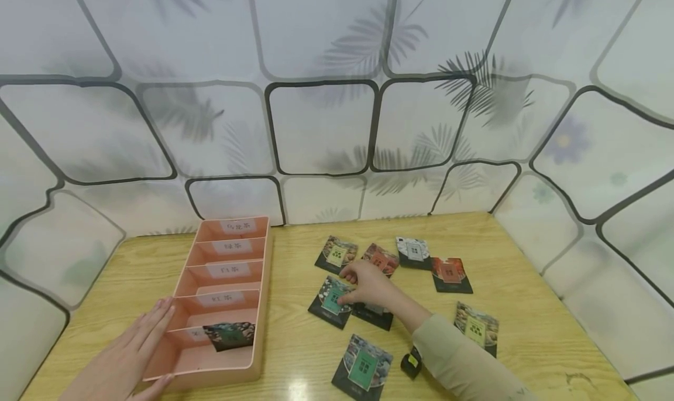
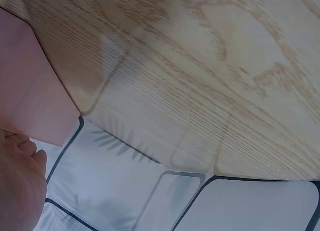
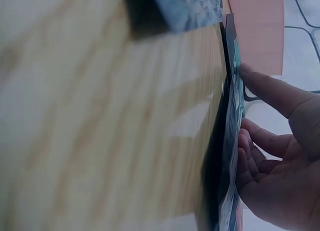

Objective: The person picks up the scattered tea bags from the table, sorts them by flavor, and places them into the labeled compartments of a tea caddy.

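A pink divided box (image 1: 265,295) stands on the left of the table, and a dark packet (image 1: 230,335) leans in its nearest compartment. My left hand (image 1: 126,351) rests on the box's left rim, fingers straight, thumb by the near corner. Over the flat packets on the right is my right hand (image 1: 371,285). Its thumb touches the green-labelled packet (image 1: 327,308), which lies on the table, while the other fingers bend loosely above. Under that hand, a dark packet (image 1: 376,319) is partly covered. In the right wrist view, the touched packet (image 3: 231,136) appears edge-on beside the fingers.
Around the right hand lie a yellow-labelled packet (image 1: 337,253), red-labelled packets (image 1: 451,275), a white-topped packet (image 1: 413,252) and a nearer green-labelled packet (image 1: 363,366). A small black object (image 1: 411,364) sits beside the right sleeve. Patterned cloth (image 1: 321,126) walls the table's back and sides.
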A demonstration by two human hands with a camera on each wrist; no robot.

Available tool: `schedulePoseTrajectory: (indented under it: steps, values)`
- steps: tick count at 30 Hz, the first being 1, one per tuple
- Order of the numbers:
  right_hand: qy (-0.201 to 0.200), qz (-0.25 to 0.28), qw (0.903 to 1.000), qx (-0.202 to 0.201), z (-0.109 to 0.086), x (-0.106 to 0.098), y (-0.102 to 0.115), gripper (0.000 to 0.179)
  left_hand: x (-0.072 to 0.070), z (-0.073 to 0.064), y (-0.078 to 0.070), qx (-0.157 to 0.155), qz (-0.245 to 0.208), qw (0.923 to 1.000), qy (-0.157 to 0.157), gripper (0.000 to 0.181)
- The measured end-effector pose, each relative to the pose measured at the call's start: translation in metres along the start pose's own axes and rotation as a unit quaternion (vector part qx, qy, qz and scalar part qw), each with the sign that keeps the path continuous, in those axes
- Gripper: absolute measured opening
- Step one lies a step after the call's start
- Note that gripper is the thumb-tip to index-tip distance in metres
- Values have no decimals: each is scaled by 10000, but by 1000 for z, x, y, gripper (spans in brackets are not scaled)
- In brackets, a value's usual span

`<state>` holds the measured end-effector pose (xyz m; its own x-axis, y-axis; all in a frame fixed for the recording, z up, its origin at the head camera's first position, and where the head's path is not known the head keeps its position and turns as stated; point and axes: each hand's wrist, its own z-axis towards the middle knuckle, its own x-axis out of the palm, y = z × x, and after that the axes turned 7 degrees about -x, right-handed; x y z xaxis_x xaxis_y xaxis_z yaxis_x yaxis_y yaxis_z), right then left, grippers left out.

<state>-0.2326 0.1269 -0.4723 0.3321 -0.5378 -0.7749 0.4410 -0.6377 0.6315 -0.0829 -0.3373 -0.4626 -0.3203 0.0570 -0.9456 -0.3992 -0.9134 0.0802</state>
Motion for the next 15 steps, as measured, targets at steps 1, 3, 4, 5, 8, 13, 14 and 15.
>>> schedulePoseTrajectory:
  steps: [1, 3, 4, 5, 8, 13, 14, 15]
  values:
    - [5, -33, 10000, -3, 0, 0, 1, 52, 0, 0, 0, -21, 4, 10000, 24, 128]
    - [20, -130, 9999, -31, 0, 0, 2, 49, 0, 0, 0, -41, -8, 10000, 47, 128]
    - [23, -165, 9998, -58, 0, -1, 3, 48, 0, 0, 0, -45, -12, 10000, 49, 127]
    - [23, -176, 9998, -77, -1, -1, 3, 46, -1, 0, -1, -41, -12, 10000, 45, 127]
    - [17, -176, 9998, -99, -2, -2, 6, 43, -1, 0, -1, -6, -2, 10000, 0, 128]
    - [-29, -176, 9998, -85, -2, -1, 8, 42, 0, 0, 0, 93, 21, 9999, -75, 130]
    - [-39, -184, 9998, -100, -2, -1, 8, 42, -1, 0, 0, 124, 8, 9999, -86, 130]
    - [-47, -177, 9998, -105, -2, 0, 9, 42, -1, 0, 0, 149, -9, 9998, -92, 129]
